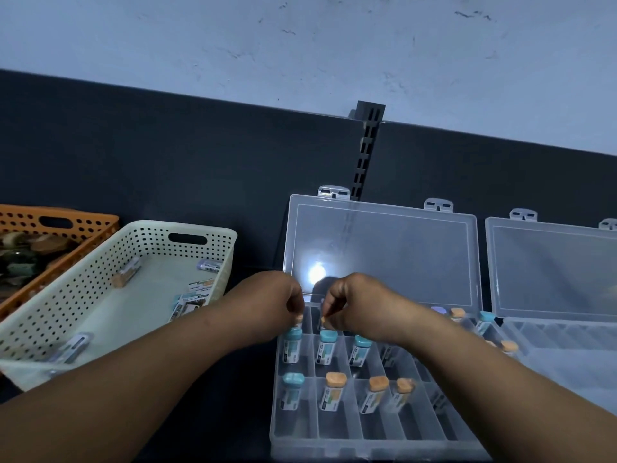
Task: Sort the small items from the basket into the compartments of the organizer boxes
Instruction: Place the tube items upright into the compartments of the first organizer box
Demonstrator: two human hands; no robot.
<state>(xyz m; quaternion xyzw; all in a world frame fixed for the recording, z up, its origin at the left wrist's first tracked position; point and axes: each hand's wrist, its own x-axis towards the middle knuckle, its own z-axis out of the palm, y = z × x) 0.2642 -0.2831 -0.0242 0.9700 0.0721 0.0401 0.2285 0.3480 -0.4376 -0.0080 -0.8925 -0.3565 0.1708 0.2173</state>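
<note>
The left hand [267, 302] pinches an orange-capped vial [299, 318] and the right hand [360, 305] pinches a second one [323, 320]. Both hands have their fingers curled and sit close together over the back row of the near organizer box [334, 442]. In the rows in front, teal-capped vials [326, 345] and other orange-capped vials [334, 390] stand one to a compartment. More stand to the right, partly hidden by the right forearm. The front row looks unfilled.

I judge the sorting to be about half done. The cream basket [66, 295] on the counter [217, 442] to the left holds several labelled vials [190, 304] lying flat. The second organizer box [567, 345], lid up, appears empty. What is in the orange basket [20, 222] behind is too dim to tell.
</note>
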